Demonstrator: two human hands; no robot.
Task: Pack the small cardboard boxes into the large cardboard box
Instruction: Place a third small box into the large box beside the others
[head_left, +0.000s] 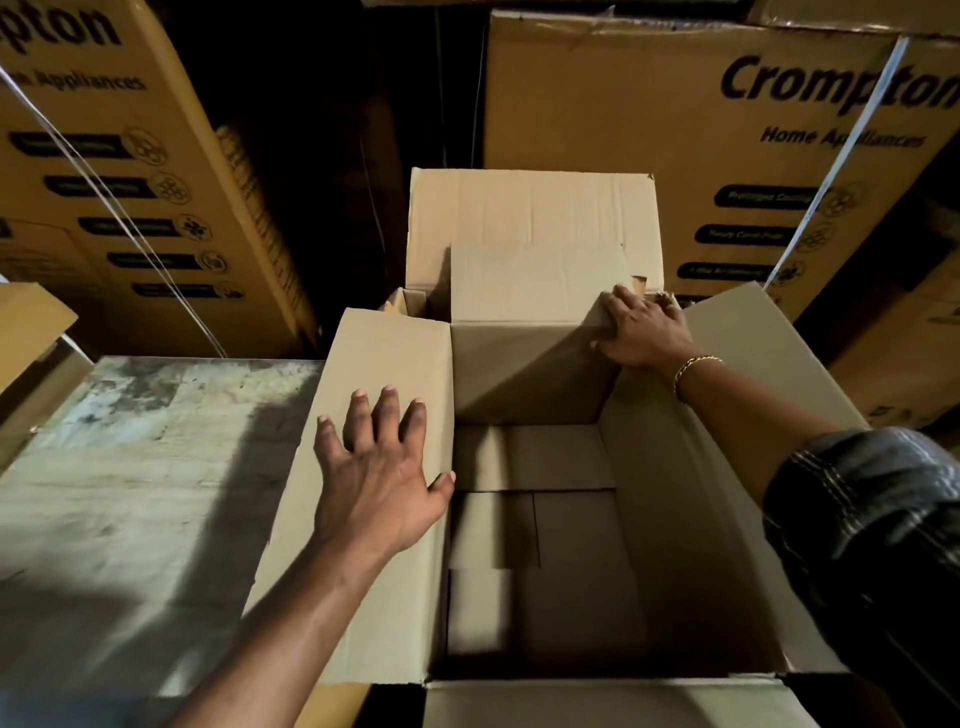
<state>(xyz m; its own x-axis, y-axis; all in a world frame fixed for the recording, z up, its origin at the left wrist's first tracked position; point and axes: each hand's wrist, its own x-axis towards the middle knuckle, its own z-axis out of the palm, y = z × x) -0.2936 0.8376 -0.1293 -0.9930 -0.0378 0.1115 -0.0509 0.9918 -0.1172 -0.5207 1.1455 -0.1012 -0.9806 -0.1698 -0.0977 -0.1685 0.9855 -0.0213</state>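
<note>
Currently, at the left of the frame, a worn grey surface is seen beside the large cardboard box, whose left flap is folded outward over it. Should that flap be released, it could be expected to swing back across the opening and block the way down. At the middle, toward the upper part of the opening, a small cardboard box is held partly inside the far end. Since it is gripped at one corner only, it could be twisted, jammed against the walls, or dropped onto the flat cardboard seen lower in the box. Whether that cardboard is packed small boxes or the bottom flaps cannot be told. A misjudged placement could also be caused by the deep shadow inside.

The left hand is laid flat on the left flap, fingers straight and spread, thumb at the fold; nothing is held. The right hand, with a bracelet at its wrist, is curled over the small box's upper right corner, just beside the right flap, and that corner is gripped. Printed cartons are stacked behind, at the upper right.
</note>
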